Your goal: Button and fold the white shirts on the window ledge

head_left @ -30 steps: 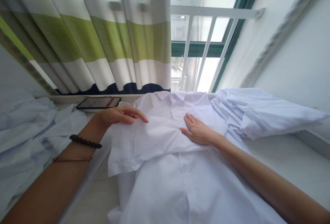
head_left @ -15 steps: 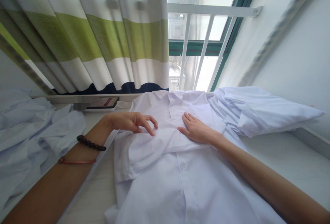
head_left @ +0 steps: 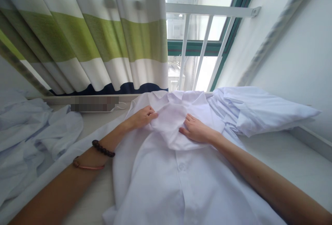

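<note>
A white button-front shirt [head_left: 158, 187] lies spread out before me, collar at the far end and a button placket running down its middle. My left hand [head_left: 143, 116] is closed on a pinch of its cloth at the left of the chest. Opposite it, my right hand [head_left: 195, 128] rests on the chest with its fingers curled into the fabric. Between the two hands a loose fold of the shirt sags toward me. One white sleeve stretches out to the left beneath my left forearm. The fingertips of both hands are partly hidden.
Crumpled white cloth [head_left: 38, 135] lies at the left. A folded white bundle [head_left: 264, 111] sits at the right beside the collar. A phone, mostly blurred out, and a white cable [head_left: 120, 106] are at the back edge. Beyond are a curtain [head_left: 103, 38] and white railing [head_left: 207, 9].
My left hand has gone from loosely spread fingers to a grip on the cloth, slightly farther away. The fold across the chest has shifted and lifted. My right hand's fingers have curled in.
</note>
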Tool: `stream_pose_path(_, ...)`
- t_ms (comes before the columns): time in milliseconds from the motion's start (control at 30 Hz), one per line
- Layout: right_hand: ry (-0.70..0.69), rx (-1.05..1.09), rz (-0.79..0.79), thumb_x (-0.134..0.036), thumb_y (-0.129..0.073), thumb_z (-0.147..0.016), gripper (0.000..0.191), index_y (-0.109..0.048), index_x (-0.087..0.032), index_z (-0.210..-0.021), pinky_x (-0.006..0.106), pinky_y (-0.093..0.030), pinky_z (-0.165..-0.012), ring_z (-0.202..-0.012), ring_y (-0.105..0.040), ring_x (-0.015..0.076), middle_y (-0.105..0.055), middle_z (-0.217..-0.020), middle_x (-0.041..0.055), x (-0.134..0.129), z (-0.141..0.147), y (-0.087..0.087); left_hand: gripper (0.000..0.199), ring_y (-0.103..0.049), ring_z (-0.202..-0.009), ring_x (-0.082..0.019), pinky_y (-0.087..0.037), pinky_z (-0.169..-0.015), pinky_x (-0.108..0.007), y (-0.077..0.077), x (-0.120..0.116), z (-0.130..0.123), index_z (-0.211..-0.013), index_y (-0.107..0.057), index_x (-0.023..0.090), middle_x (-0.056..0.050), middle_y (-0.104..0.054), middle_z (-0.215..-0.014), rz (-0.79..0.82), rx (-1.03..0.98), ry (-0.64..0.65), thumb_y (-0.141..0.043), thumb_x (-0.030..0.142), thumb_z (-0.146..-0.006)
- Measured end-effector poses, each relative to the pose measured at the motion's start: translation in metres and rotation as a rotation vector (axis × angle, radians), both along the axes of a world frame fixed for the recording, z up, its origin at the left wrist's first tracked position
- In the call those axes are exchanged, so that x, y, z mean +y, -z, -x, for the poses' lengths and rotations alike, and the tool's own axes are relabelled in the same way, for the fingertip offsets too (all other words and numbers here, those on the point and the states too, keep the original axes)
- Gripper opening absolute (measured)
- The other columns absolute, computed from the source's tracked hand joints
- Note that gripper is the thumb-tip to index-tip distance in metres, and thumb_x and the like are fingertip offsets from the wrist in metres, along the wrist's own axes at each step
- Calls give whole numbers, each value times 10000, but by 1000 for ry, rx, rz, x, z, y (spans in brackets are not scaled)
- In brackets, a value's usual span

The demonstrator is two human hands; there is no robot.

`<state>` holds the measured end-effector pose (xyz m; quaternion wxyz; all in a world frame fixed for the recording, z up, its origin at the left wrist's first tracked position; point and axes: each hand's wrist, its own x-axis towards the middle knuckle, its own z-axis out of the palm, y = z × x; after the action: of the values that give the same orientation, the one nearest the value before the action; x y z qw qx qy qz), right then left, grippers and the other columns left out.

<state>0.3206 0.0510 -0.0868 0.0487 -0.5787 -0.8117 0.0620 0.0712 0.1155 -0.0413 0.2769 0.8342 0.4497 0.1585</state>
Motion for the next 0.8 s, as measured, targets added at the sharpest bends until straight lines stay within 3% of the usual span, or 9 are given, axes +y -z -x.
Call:
stream_pose_path(100, 42, -7, 87, -548, -298, -936, 784, -245, 18, -1476, 414, -234, -1151, -1441, -174, 305, -186, -1552, 219, 1, 0, -3, 418, -512, -795, -174, -442, -720, -289, 9, 8, 4, -817, -572, 163, -42, -529, -951, 2, 14, -2, -551, 577, -766)
stream_pose_path(300, 39, 38, 72, -535, -336, -933, 722, -349, -20, -1440, 396, -233, -1149, -1430, -221, 301, -249, -1538, 213, 2, -2, -8, 691, -548, -985, -234, -446, -817, -319, 8, 7, 5, -1263, -485, 178, -85, -574, -1147, 81, -38, 86, -682, 480, -674)
stream_pose_path(467, 116, 180, -3, -295, -391, -931, 454, -535, -139, -1331, 438, -252, -1127, -1394, -298, 282, -407, -1476, 138, 7, -3, -11, 841, -598, -810, -183, -445, -737, -310, 6, 4, 3, -1417, -327, 192, -69, -654, -1056, 214, -170, 107, -701, 384, -688)
stream_pose_path(533, 168, 336, -16, -287, -384, -931, 420, -573, -194, -1294, 448, -274, -1111, -1356, -357, 268, -481, -1424, 93, 7, -2, -14, 893, -595, -787, -164, -444, -708, -291, 5, 3, 3, -1445, -274, 218, -49, -661, -1019, 270, -240, 140, -718, 357, -683)
stream_pose_path(667, 159, 673, 141, -435, -383, -947, 491, -484, -204, -1368, 372, -397, -1020, -1207, -530, 226, -576, -1334, 83, 3, 4, -21, 737, -592, -833, -160, -444, -705, -267, -2, -1, 2, -1371, -377, 232, -39, -637, -1005, 337, -321, 268, -704, 356, -723)
stream_pose_path(800, 160, 575, 138, -456, -443, -930, 545, -427, -176, -1398, 404, -374, -1019, -1193, -518, 249, -595, -1300, 99, -1, 9, -20, 403, -578, -847, -172, -435, -714, -258, -14, -6, 3, -1095, -591, 198, -33, -623, -966, 243, -43, 367, -644, 452, -786)
